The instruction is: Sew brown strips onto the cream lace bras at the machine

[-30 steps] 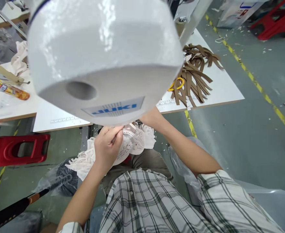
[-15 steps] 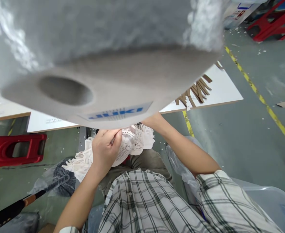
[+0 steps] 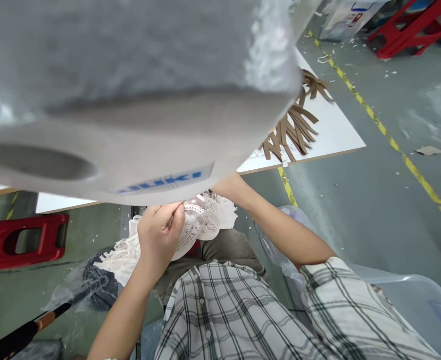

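Observation:
The head of a JUKI sewing machine (image 3: 160, 135) fills the upper view and hides what lies under it. Just below its lower edge, my left hand (image 3: 159, 227) is closed, thumb and fingers pinching the edge of white lace fabric (image 3: 194, 225) with scalloped borders. This lace hangs over my lap, and more of it is bunched up (image 3: 121, 257) left of my left hand. At the right end of the lace, my right hand (image 3: 228, 187) reaches behind the machine head, so its fingers are hidden.
Brown strips (image 3: 295, 130) lie on the white table (image 3: 336, 127) at right. A red stool (image 3: 61, 240) stands at left, another red stool (image 3: 411, 30) at far right. Beside me are a clear plastic bin (image 3: 404, 295) and a dark bundle in plastic (image 3: 96, 282). Yellow-black tape (image 3: 385, 127) marks the floor.
The view has shifted, so the machine head sits further left and more brown strips show. My left hand has moved slightly left and down, still pinching the lace.

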`<state>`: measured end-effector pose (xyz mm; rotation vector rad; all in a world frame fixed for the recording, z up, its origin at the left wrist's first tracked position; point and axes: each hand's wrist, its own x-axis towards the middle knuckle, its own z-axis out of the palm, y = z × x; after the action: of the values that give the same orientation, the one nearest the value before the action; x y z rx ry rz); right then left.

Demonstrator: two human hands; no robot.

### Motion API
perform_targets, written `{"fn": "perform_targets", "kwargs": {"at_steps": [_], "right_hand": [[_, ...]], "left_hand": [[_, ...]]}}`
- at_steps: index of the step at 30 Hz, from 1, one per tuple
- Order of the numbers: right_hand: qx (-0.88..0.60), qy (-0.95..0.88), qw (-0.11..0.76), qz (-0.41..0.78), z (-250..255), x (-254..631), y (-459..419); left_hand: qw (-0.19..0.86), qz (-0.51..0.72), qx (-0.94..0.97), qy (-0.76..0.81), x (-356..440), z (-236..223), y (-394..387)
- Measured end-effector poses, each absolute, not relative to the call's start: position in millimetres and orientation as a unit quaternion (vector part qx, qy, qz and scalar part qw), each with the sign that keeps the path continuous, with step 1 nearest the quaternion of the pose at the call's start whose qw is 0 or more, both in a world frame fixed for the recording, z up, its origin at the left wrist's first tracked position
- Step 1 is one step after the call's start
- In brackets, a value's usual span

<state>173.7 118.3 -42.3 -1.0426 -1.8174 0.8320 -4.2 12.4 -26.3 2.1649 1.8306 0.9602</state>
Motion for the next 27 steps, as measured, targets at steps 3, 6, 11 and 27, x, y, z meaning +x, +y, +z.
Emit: {"fn": "perform_targets", "kwargs": {"at_steps": [3,6,11,27], "right_hand": [[-0.419,-0.725,0.442,0.323,-44.4,174.0,118.0],[-0.414,-0.725,0.450,0.316,-47.6,174.6,118.7],[-0.393,-0.720,0.460,0.339,-47.2,176.1,118.5],[-0.385,-0.711,0.471,0.353,-48.2,176.0,119.6]], "left_hand": [[0.074,0.322,0.725,0.604,-3.3,-25.3,12.0],[0.070,0.325,0.728,0.599,-2.7,-25.3,12.1],[0.061,0.323,0.727,0.603,-1.8,-26.3,12.6],[0.058,0.340,0.722,0.599,1.1,-23.5,11.5]]}}
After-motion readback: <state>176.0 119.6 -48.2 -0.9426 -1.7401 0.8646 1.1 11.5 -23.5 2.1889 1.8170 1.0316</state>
